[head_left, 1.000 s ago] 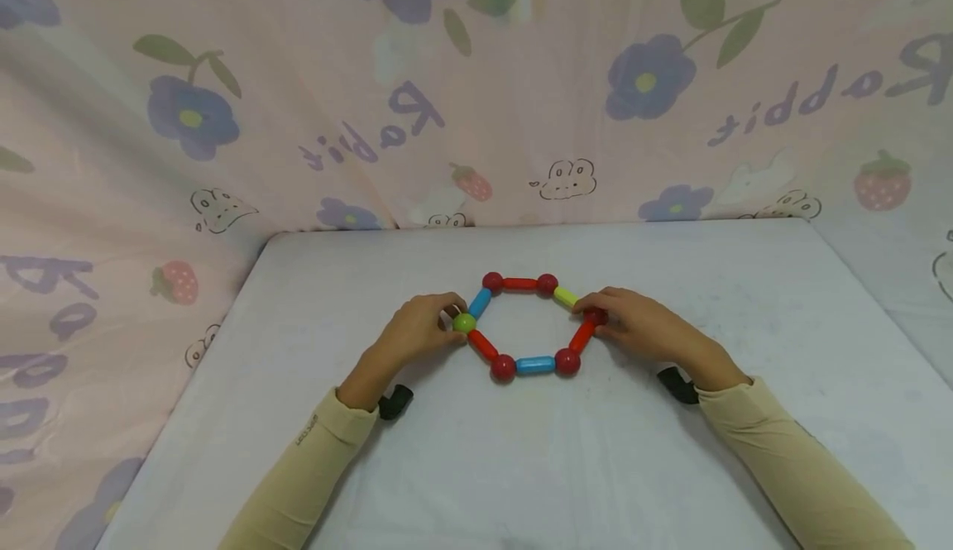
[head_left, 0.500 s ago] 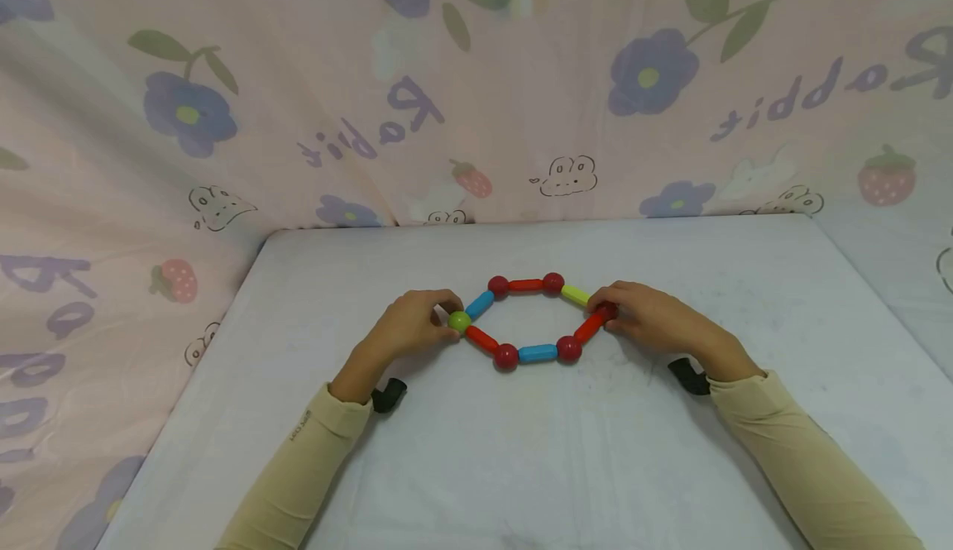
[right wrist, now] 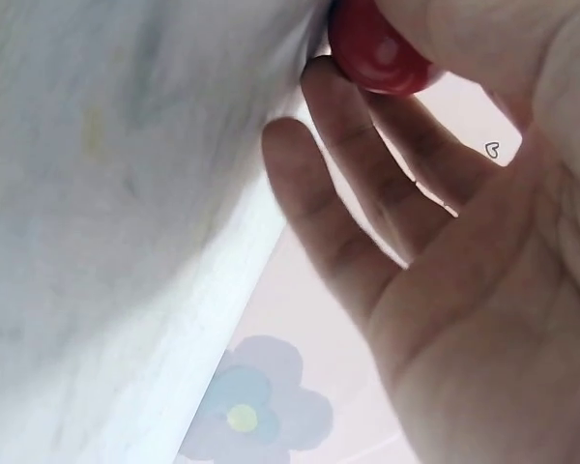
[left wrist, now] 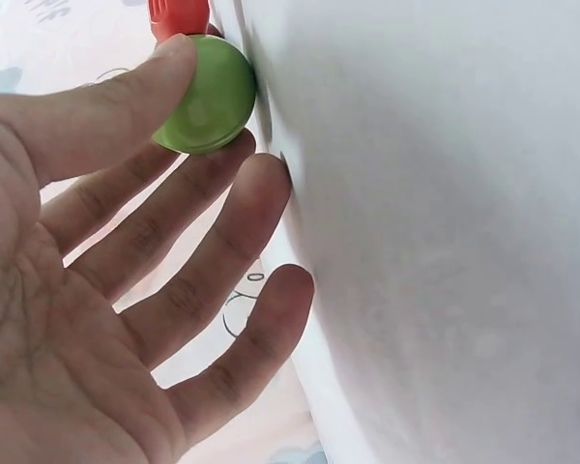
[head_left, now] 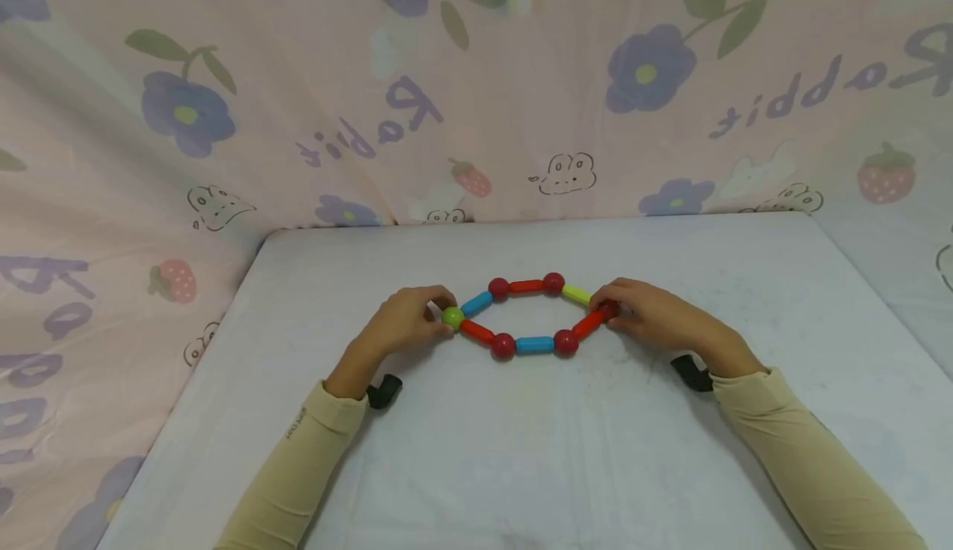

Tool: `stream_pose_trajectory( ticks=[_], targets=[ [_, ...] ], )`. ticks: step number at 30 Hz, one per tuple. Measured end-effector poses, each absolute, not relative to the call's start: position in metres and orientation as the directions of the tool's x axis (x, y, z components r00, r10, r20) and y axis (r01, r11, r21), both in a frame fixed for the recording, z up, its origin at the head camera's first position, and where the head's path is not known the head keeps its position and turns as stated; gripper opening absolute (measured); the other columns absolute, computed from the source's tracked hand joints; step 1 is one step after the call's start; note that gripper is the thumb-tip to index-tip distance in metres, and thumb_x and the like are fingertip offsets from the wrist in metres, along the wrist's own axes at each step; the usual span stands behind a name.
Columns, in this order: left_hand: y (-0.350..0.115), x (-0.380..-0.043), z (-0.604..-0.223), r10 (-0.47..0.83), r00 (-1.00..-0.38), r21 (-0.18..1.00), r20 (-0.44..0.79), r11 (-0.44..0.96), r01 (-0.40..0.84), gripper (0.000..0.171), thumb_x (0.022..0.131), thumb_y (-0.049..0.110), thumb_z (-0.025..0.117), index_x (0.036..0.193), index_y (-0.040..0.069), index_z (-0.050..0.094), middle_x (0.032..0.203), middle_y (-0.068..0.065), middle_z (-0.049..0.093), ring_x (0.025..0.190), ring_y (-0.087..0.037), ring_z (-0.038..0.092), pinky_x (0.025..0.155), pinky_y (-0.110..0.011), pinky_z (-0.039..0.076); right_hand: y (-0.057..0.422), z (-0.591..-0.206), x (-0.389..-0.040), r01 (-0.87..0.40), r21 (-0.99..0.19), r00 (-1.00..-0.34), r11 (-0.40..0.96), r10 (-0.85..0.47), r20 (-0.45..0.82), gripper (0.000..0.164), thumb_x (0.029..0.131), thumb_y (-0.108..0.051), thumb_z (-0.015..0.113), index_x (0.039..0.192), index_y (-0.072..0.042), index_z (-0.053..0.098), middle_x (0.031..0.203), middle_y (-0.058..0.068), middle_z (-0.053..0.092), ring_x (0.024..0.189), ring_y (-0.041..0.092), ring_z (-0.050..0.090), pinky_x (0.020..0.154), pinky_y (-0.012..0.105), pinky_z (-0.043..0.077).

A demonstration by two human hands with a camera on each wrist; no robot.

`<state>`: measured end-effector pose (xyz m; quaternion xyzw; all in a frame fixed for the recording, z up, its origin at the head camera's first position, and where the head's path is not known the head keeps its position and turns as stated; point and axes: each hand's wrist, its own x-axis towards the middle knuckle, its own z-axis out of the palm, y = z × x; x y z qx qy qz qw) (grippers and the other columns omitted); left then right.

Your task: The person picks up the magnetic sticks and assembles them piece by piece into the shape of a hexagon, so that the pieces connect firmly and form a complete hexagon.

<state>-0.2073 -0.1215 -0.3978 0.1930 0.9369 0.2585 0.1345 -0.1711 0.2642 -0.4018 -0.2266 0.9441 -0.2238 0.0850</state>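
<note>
A closed six-sided ring of balls and short rods lies on the white table. My left hand (head_left: 408,320) pinches the green ball (head_left: 452,318) at the ring's left corner between thumb and fingers; a red rod (left wrist: 179,14) joins it in the left wrist view. At the opposite corner my right hand (head_left: 663,312) grips a red ball (right wrist: 382,48), mostly covered by the fingers in the head view. Between them run a far red rod (head_left: 526,286), a near blue rod (head_left: 534,345), a left blue rod (head_left: 477,303) and a yellow rod (head_left: 577,294), linked by red balls.
The white table (head_left: 476,451) stretches around the ring on all sides. A pink patterned curtain (head_left: 491,103) hangs behind the table and down its left side. Dark wrist-worn pieces (head_left: 385,391) sit below both wrists.
Both hands have moved apart, the left one leftward and the right one rightward. The ring has become wider and flatter, its near side shifting away from me. Both grips stay the same.
</note>
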Motion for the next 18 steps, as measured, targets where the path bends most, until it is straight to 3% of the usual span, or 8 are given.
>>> stream_pose_trajectory(
  ticks=[18],
  targets=[
    [-0.1164, -0.2076, -0.4006, 0.403, -0.908, 0.499, -0.116, 0.814, 0.297, 0.037, 0.084, 0.026, 0.081, 0.117, 0.02, 0.067, 0.109, -0.002, 0.071, 0.095, -0.019, 0.066, 0.081, -0.038, 0.054, 0.2581, -0.4044, -0.172, -0.412, -0.427, -0.885, 0.805, -0.464, -0.02, 0.033, 0.09, -0.005, 0.071, 0.119, -0.019, 0.066, 0.111, 0.003, 0.065, 0.1, 0.02, 0.06, 0.093, 0.048, 0.054]
  ],
)
